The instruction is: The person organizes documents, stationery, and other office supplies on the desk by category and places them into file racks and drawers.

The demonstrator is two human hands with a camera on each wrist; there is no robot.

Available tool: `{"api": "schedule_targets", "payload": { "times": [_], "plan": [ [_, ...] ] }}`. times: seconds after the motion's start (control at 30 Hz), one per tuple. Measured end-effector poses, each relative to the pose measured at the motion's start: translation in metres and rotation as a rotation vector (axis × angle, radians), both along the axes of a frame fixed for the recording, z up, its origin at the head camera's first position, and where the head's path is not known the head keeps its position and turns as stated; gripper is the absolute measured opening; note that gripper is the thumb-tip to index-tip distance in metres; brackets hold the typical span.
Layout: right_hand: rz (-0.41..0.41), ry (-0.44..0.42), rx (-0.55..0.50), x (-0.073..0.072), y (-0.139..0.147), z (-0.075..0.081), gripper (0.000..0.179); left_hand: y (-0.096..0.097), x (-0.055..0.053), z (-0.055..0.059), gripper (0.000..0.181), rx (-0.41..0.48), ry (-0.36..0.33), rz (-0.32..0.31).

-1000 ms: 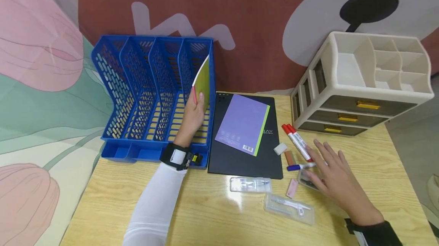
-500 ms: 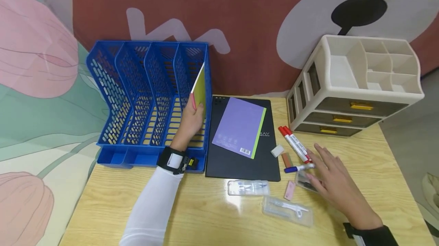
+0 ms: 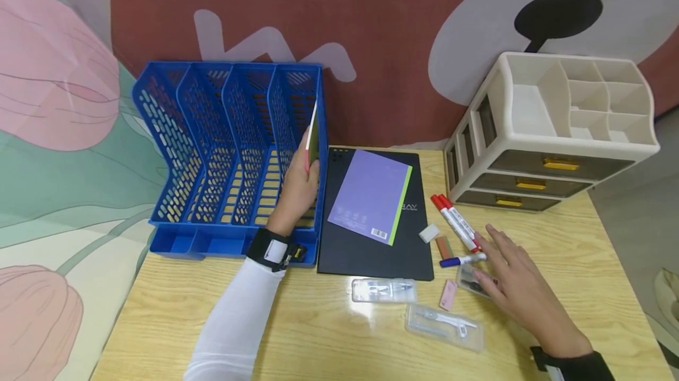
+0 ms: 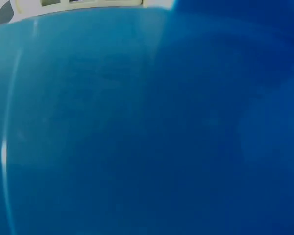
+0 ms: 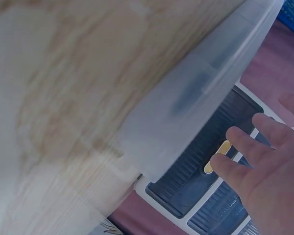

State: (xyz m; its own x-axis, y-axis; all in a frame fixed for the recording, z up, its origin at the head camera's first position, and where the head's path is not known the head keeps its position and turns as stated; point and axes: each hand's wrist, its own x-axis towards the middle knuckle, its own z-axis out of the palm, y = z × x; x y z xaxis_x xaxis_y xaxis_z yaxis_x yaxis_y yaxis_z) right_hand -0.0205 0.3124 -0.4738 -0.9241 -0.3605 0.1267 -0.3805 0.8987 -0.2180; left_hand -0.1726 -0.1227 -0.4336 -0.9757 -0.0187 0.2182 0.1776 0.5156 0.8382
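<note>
Booklet (image 3: 314, 146) upright inside the rightmost slot of the blue rack (image 3: 212, 246), pinched between thumb and fingers of the left hand (image 3: 300, 187). Right hand (image 3: 522, 289) well to the right of the rack, fingers spread apart and gripping nothing, over or against a small clear case (image 3: 467, 282); contact hard to tell. Probably best to keep the booklet vertical, parallel to the rack's right wall (image 3: 323, 127), letting the lower edge meet the slot's bottom before easing the pinch; watch for thin covers bending. Just right of the rack, letters "RAY" readable on a flat black board (image 3: 345, 257), any others perhaps hidden under a purple notebook (image 3: 368, 195) with a barcode (image 3: 379, 233) near one corner. Farther right of the rack, print on red-capped markers (image 3: 460, 226) too small to read.
</note>
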Motion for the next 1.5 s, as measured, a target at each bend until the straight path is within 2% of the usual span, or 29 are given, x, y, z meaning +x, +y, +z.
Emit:
{"api": "schedule_targets", "payload": {
  "times": [0.1,0.3,0.4,0.57,0.7,0.87,1.0,1.17,1.3,1.5],
  "plan": [
    [-0.002,0.002,0.004,-0.001,0.000,0.001,0.083,0.000,0.001,0.001,0.083,-0.025,-0.032,-0.007],
    [-0.015,-0.014,0.013,0.000,0.001,0.003,0.084,0.002,0.003,0.004,0.096,-0.018,-0.086,-0.059],
    [-0.014,-0.017,0.017,0.001,0.002,0.003,0.083,0.002,0.005,0.003,0.099,-0.020,-0.096,-0.047],
    [0.005,0.010,0.009,0.000,0.002,0.003,0.084,0.002,0.008,0.003,0.104,-0.042,-0.061,-0.008],
    [0.024,0.029,0.001,-0.001,0.002,0.004,0.085,0.003,0.011,0.006,0.104,-0.057,-0.015,-0.001],
    [0.033,0.040,-0.014,-0.006,-0.002,0.008,0.085,0.005,0.018,0.009,0.101,-0.105,0.061,0.017],
    [0.042,0.030,-0.017,-0.011,-0.007,0.011,0.083,0.008,0.026,0.015,0.097,-0.159,0.151,0.031],
    [0.066,0.026,-0.015,-0.015,-0.014,0.013,0.085,0.009,0.043,0.027,0.094,-0.215,0.282,0.047],
    [0.091,0.036,-0.011,-0.018,-0.019,0.014,0.086,0.009,0.057,0.035,0.091,-0.256,0.392,0.034],
    [0.118,0.038,-0.020,-0.026,-0.029,0.018,0.082,0.013,0.076,0.040,0.089,-0.328,0.570,0.037]
  ]
}}
